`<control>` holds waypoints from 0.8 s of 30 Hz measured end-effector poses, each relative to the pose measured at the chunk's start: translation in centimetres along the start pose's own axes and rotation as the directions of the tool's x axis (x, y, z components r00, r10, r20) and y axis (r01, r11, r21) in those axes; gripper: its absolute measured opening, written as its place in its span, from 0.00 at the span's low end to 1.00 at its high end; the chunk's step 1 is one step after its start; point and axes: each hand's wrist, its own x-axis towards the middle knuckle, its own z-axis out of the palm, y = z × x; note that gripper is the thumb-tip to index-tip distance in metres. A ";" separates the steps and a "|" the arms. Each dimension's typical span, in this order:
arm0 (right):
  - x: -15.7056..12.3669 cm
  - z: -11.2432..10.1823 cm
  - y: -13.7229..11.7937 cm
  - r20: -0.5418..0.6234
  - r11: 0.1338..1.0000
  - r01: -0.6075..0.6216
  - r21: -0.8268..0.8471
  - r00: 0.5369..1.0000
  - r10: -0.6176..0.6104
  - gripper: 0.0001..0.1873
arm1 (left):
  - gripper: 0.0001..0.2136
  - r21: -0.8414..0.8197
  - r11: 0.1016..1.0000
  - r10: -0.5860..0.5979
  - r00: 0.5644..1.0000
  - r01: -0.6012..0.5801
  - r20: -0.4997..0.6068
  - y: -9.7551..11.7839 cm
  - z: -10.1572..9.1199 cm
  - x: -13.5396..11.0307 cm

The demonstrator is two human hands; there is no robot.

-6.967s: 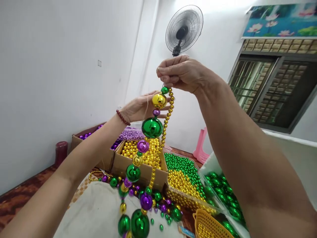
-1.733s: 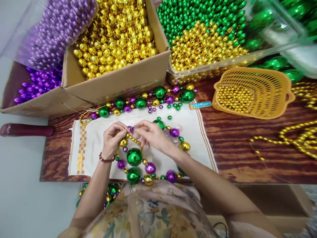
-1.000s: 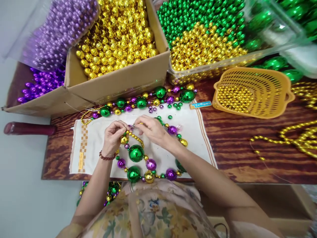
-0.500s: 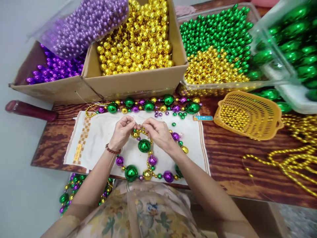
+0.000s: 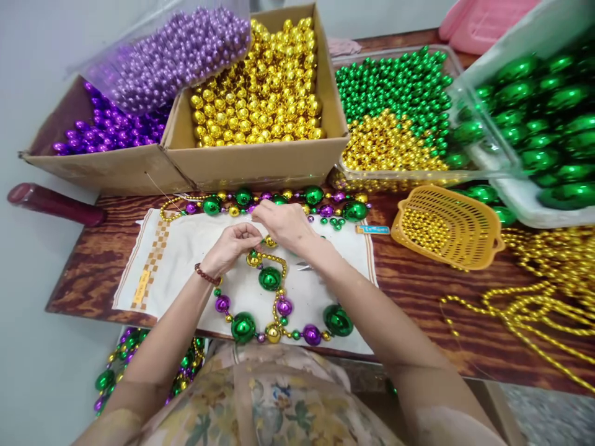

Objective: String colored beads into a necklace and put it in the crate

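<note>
A bead necklace (image 5: 269, 279) of green, purple and gold balls lies looped on a white cloth (image 5: 186, 272). My left hand (image 5: 235, 244) is closed in a pinch at the upper end of the necklace, beside a small gold bead cluster. Above and to its right is my right hand (image 5: 286, 226), fingers pressed together; what they grip is too fine or hidden to name. Part of a pair of scissors (image 5: 305, 267) shows beside my right wrist. Several loose small green beads (image 5: 332, 222) sit at the cloth's upper edge.
Behind stand a cardboard box (image 5: 255, 164) of purple and gold beads and a clear bin (image 5: 418, 167) of green and gold ones. An orange basket (image 5: 478, 238), gold bead strands (image 5: 548, 303) and a dark red handle-like object (image 5: 56, 204) lie at the sides. A finished-looking strand (image 5: 244, 197) lies along the back.
My right hand has moved up and left, its fingertips now above the left hand's. The left hand has shifted slightly down. The scissors have come into sight.
</note>
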 end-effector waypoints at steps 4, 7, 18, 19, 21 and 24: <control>0.8 0.6 -0.2 -0.087 0.974 -0.130 0.188 0.985 0.148 0.11 | 0.17 -0.090 0.996 0.020 0.998 -0.025 -0.053 -0.2 -0.2 0.0; -0.8 1.5 0.3 -0.010 0.808 -0.205 0.553 0.968 0.252 0.15 | 0.16 -0.155 0.987 0.034 0.997 -0.043 -0.062 -0.5 -0.4 0.0; -5.2 -0.2 0.7 0.068 0.857 -0.152 0.493 0.988 0.137 0.10 | 0.15 0.071 0.994 0.086 0.995 -0.082 -0.046 0.1 0.0 -0.2; -5.5 -0.2 0.5 0.085 0.872 -0.144 0.467 0.989 0.117 0.10 | 0.14 0.078 0.993 0.089 0.995 -0.086 -0.043 0.2 0.0 -0.2; -6.1 -0.2 0.0 0.113 0.882 -0.132 0.452 0.989 0.091 0.10 | 0.15 0.086 0.993 0.087 0.995 -0.084 -0.039 0.3 0.0 -0.2; -6.7 -0.2 -0.4 0.129 0.850 -0.124 0.513 0.989 0.066 0.10 | 0.15 0.094 0.993 0.075 0.997 -0.072 -0.033 0.4 0.0 -0.1</control>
